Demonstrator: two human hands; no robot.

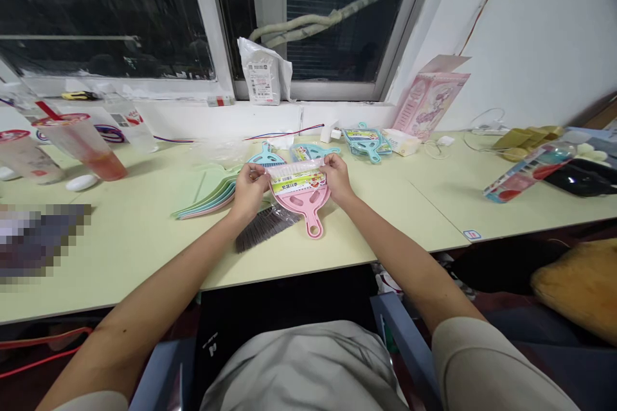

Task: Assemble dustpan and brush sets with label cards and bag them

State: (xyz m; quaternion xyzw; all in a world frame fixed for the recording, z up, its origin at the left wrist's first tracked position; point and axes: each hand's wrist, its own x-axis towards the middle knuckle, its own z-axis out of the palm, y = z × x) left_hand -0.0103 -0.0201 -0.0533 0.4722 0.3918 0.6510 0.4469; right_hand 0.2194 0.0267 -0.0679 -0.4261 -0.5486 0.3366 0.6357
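A pink dustpan set (311, 201) in a clear plastic bag with a green and yellow label hangs between my two hands, its looped handle pointing toward me. My left hand (250, 187) pinches the upper left corner of the bag. The upper right corner is pinched by my right hand (337, 176). Beneath and to the left lies a brush with dark grey bristles (264, 228). A stack of green, blue and pink dustpans (207, 196) sits left of my left hand. Behind my hands are a blue set (266, 155) and another bagged blue set (308, 151).
More bagged blue sets (369, 143) lie at the back beside a pink box (431, 99). Drink cups (80, 144) stand on the left of the table (409, 225). A clear bottle (530, 170) lies at the right. A white package (264, 77) leans against the window.
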